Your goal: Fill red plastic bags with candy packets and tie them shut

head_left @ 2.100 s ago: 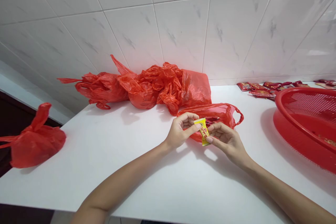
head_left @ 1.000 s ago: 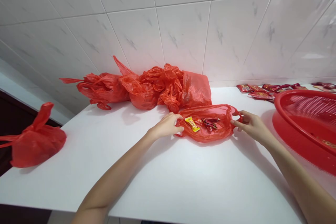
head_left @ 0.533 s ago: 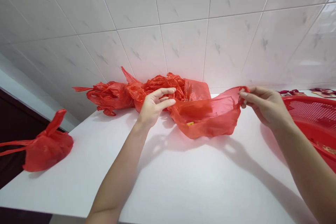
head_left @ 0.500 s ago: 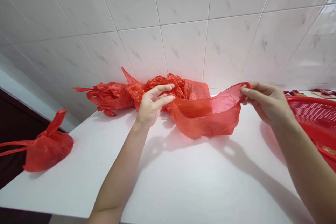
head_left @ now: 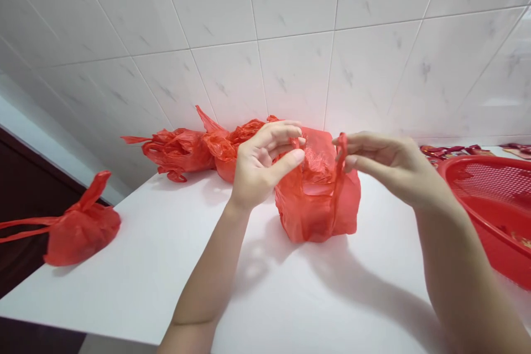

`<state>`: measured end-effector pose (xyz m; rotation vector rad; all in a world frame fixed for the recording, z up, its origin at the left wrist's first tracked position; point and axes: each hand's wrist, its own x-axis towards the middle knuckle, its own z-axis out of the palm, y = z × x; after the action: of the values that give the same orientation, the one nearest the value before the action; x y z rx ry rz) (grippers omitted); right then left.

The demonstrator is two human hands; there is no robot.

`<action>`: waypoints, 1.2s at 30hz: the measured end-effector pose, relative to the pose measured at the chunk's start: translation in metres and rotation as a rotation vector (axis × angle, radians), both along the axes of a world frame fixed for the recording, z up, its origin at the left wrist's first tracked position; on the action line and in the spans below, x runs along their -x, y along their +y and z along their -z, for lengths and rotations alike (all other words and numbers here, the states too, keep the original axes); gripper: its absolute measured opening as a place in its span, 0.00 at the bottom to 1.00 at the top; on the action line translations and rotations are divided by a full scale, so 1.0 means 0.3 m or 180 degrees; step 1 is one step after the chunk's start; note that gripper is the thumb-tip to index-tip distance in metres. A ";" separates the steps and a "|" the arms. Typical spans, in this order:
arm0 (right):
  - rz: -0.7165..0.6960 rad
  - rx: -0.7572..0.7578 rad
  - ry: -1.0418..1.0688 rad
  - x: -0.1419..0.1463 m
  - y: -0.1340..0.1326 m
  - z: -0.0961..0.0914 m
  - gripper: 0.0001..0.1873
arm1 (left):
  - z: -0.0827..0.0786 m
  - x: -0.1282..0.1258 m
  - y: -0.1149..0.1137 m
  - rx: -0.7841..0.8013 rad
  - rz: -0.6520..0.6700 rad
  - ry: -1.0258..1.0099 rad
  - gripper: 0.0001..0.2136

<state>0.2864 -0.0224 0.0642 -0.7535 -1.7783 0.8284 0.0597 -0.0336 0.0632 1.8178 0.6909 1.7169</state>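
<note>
A thin red plastic bag [head_left: 317, 220] hangs between my hands, just above or touching the white table; I cannot tell which. My right hand [head_left: 385, 166] pinches its right handle between thumb and fingers. The left handle runs up into my left hand [head_left: 269, 160], where thumb and curled fingers close around it. Behind the held bag, more crumpled red plastic bags [head_left: 176, 150] lie along the wall, partly covered by my left hand.
A tied red bag [head_left: 83, 235] rests at the left edge of the white table [head_left: 161, 282]. On the right stands a red plastic basket [head_left: 477, 177] with some pale bits inside. Red wrapped packets [head_left: 456, 151] lie behind it, near the tiled wall [head_left: 294, 77].
My right hand has come left, bringing the bag's handle close to my left hand. The bag now hangs upright instead of stretched sideways. My left fingers have closed on the other handle.
</note>
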 end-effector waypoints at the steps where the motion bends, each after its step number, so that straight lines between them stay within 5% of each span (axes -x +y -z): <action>1: -0.0076 -0.0135 -0.0246 0.013 -0.010 0.002 0.09 | 0.003 -0.013 -0.007 0.0021 0.0030 0.0071 0.10; 6: 0.0051 -0.1005 -0.0688 0.067 -0.047 0.009 0.06 | 0.015 -0.052 -0.033 0.0078 0.0054 0.0309 0.14; 12: 0.0050 -0.1474 -0.0258 0.066 -0.030 0.014 0.07 | 0.022 -0.046 -0.024 -0.0238 -0.0204 0.0267 0.07; 19: -0.0386 -0.0374 -0.0804 0.071 0.043 0.076 0.31 | 0.021 -0.027 0.002 -0.0349 -0.0531 -0.0102 0.07; 23: -0.0593 0.0102 -0.0819 0.132 0.050 0.133 0.14 | 0.024 -0.022 0.014 -0.0491 -0.0790 -0.0108 0.06; 31: -0.0974 0.1148 0.0941 0.139 0.065 0.143 0.15 | 0.000 0.073 0.044 -0.1090 -0.1532 -0.0070 0.04; 36: -0.1010 0.1500 0.1560 0.121 0.085 0.132 0.14 | -0.006 0.159 0.077 -0.1043 -0.2002 0.0246 0.05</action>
<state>0.2503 0.0030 0.0245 -0.5005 -1.2835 1.5358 0.0120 -0.0106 0.0650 2.0290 1.1640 2.2751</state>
